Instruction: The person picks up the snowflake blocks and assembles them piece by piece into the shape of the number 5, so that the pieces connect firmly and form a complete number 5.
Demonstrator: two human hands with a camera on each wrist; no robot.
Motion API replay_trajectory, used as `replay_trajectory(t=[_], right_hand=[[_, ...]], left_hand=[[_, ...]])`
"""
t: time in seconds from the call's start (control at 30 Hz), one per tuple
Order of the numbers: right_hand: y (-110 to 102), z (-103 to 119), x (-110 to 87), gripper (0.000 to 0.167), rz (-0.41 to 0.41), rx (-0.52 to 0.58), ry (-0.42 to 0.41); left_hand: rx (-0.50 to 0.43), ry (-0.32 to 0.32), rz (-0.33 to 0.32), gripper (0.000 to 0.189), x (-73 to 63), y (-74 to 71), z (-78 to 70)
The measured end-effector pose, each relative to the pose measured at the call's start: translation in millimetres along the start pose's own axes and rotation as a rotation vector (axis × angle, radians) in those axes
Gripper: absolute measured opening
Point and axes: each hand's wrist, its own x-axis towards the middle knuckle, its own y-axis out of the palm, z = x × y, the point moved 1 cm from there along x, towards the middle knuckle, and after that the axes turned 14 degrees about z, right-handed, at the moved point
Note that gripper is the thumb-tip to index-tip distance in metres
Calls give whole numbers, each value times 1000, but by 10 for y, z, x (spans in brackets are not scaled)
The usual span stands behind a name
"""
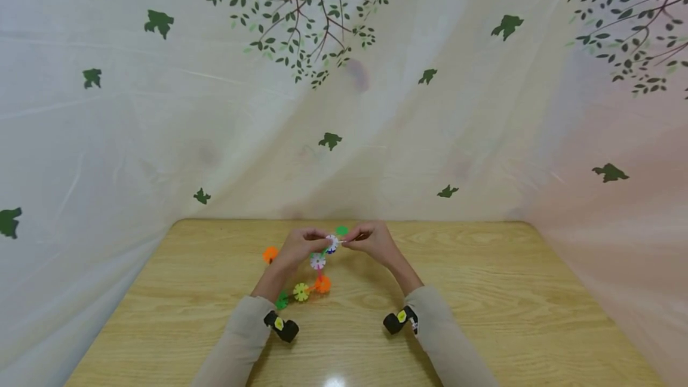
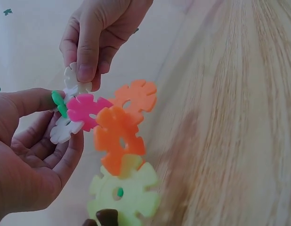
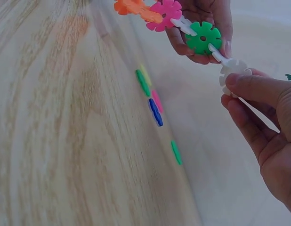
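A chain of notched plastic flower discs hangs between the hands. My left hand (image 1: 295, 251) grips it near one end, around a green disc (image 3: 203, 37) and the white discs slotted into it. Between thumb and fingers, my right hand (image 1: 375, 242) pinches the white end disc (image 3: 233, 71), whose edge meets another white disc at the green one. From the left hand the chain runs on through a pink disc (image 2: 86, 111), orange discs (image 2: 116, 136) and a yellow disc (image 2: 148, 188). In the head view it trails toward me to a green disc (image 1: 282, 300) beside the left wrist.
Loose discs lie near the table's far edge, among them a green disc (image 3: 142, 83), a blue disc (image 3: 155, 113) and another green disc (image 3: 176, 152). An orange disc (image 1: 270, 254) shows left of the left wrist. A printed curtain (image 1: 376, 172) hangs behind the wooden table (image 1: 484, 291).
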Motion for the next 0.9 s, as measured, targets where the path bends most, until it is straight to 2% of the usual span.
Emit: replay_trajectory(t=[0.17,0.4,0.63,0.9], right_hand=[[19,14,17,24,-7,15,-13],[61,41,29,6,-30,2,35],[72,24,58,9,-7,-31,98],[7,20,48,19,60,-69,159]], left_hand=[[-10,1,-15,21,-1,13,-16],[4,30,25,23,-26,-24,-15],[33,14,63,23,-18,-104,3],[59,-27,18,21,-26,-209,8]])
